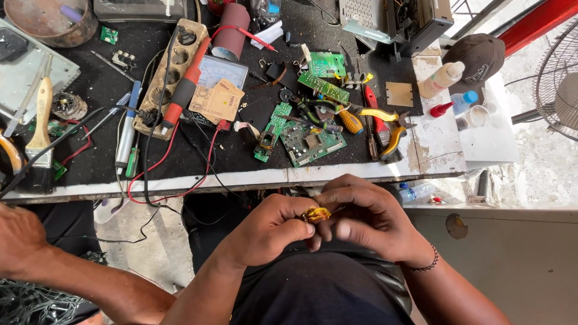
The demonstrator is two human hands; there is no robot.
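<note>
Both my hands meet over my lap, just below the workbench's front edge. Between their fingertips is a small yellow and brown part. My left hand pinches it from the left with thumb and forefinger. My right hand, with a dark bead bracelet at the wrist, closes on it from the right. Most of the part is hidden by the fingers.
The black-topped bench holds green circuit boards, yellow-handled pliers, screwdrivers, a wooden socket strip, a red probe, cables, a brush and bottles. Another person's arm lies at lower left. A fan stands at right.
</note>
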